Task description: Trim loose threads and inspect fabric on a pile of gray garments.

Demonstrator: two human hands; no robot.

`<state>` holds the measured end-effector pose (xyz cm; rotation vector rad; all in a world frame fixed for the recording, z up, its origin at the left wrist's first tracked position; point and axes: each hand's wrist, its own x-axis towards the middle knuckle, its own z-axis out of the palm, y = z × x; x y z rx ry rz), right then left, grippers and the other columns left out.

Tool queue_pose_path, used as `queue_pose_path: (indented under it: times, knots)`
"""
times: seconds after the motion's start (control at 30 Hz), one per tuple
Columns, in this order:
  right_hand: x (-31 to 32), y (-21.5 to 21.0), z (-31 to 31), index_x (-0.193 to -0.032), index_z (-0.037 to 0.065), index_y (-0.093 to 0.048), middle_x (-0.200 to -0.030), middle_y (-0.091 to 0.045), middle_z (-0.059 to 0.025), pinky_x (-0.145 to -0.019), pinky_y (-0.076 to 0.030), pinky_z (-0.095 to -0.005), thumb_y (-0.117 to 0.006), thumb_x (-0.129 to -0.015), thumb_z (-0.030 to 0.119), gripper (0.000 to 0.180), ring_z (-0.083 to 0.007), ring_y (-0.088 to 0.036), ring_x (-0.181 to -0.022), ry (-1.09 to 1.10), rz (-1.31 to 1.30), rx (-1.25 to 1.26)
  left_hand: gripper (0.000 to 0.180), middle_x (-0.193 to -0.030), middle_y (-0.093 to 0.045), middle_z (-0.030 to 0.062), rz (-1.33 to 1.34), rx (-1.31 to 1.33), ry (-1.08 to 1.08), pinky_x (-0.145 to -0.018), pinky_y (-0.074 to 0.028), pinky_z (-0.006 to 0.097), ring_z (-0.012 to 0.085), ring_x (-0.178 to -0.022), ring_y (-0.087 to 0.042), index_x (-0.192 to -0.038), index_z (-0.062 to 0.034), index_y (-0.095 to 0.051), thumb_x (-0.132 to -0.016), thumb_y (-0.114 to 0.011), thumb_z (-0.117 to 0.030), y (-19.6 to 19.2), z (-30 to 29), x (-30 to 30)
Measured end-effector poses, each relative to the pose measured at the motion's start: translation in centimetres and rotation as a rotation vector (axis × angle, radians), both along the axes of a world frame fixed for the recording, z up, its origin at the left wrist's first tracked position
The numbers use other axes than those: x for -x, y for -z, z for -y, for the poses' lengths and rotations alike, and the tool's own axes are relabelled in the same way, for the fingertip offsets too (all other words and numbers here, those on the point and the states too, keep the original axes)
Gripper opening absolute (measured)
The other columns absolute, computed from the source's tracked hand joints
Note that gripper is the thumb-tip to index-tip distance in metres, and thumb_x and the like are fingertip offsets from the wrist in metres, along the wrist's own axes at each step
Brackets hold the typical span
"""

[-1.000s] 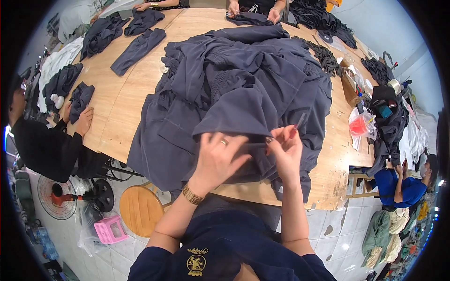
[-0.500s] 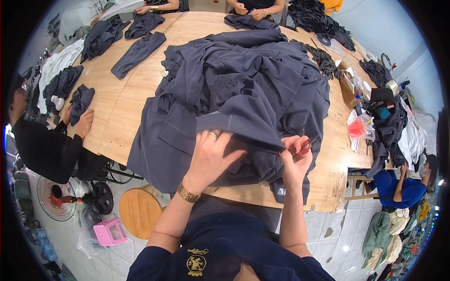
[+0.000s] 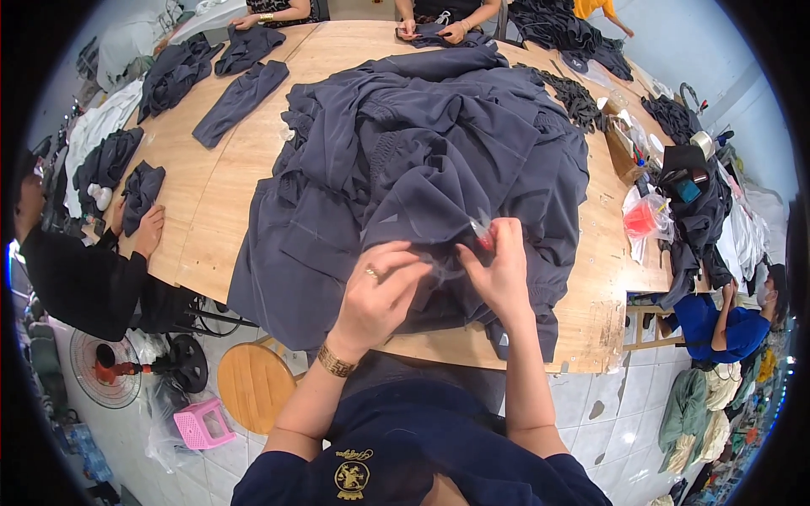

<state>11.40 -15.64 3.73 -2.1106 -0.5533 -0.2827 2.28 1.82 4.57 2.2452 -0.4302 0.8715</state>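
A large heap of dark grey garments with gathered elastic parts lies in front of me. My left hand, with a ring and a gold bracelet, is closed at the near edge of the top garment, its fingers pinched on the cloth. Close beside it, my right hand grips small red-handled thread snips, their tip upward by the cloth. Motion smears the fingertips and the pale bit between the hands, so I cannot tell what it is.
The heap covers much of the wooden table. Co-workers handle dark pieces at the left and far edges. To the right are a cardboard box and a red drink in a plastic bag. A round stool and a fan stand lower left.
My right hand has moved left, close to my left hand, and the snips now point up. The hem that was spread between my hands has dropped and bunched.
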Motion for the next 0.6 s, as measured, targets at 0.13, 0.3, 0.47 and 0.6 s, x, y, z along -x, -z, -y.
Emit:
queue_pose_path:
  times: [0.13, 0.3, 0.47, 0.6]
  knots:
    - [0.0, 0.0, -0.1, -0.087, 0.001, -0.043, -0.089, -0.045, -0.0143, -0.072, -0.040, -0.0376, -0.072, -0.070, 0.006, 0.034, -0.0322, -0.047, -0.080, 0.022, -0.053, 0.111, 0.025, -0.091, -0.056, 0.0095, 0.056, 0.170, -0.416, -0.080, -0.047, 0.032, 0.0249, -0.087, -0.058, -0.090, -0.0026, -0.060, -0.069, -0.072, 0.001, 1.3, 0.8, 1.8]
    - [0.1, -0.5, -0.6, -0.090, 0.002, -0.045, -0.093, -0.046, -0.0134, -0.076, -0.040, -0.0366, -0.073, -0.068, 0.005, 0.036, -0.0311, -0.047, -0.085, -0.074, 0.149, 0.164, 0.016, -0.080, -0.055, -0.0012, -0.590, 1.375, -0.148, -0.055, -0.042, 0.023, 0.0105, -0.068, -0.054, -0.087, -0.0088, -0.057, -0.083, -0.069, -0.018, 5.0, 1.2, 4.0]
    - [0.1, -1.1, -1.5, -0.091, 0.002, -0.046, -0.088, -0.050, -0.0132, -0.074, -0.041, -0.0345, -0.071, -0.070, 0.003, 0.032, -0.0320, -0.050, -0.081, -0.121, 0.104, 0.138, 0.015, -0.090, -0.061, -0.0013, -0.984, 2.197, 0.059, -0.051, -0.038, 0.021, 0.0084, -0.072, -0.055, -0.092, -0.0138, -0.058, -0.087, -0.066, -0.026, 5.7, 1.7, 3.5]
    - [-0.2, -0.1, -1.3, -0.087, 0.001, -0.048, -0.074, -0.052, -0.0082, -0.063, -0.042, -0.0286, -0.069, -0.075, 0.004, 0.024, -0.0229, -0.051, -0.065, -0.081, -0.184, -0.098, 0.013, -0.087, -0.066, 0.0004, -0.860, 2.221, 0.247, -0.052, -0.041, 0.020, 0.0087, -0.073, -0.058, -0.092, -0.0123, -0.065, -0.091, -0.060, -0.025, 6.3, 1.5, 2.1]
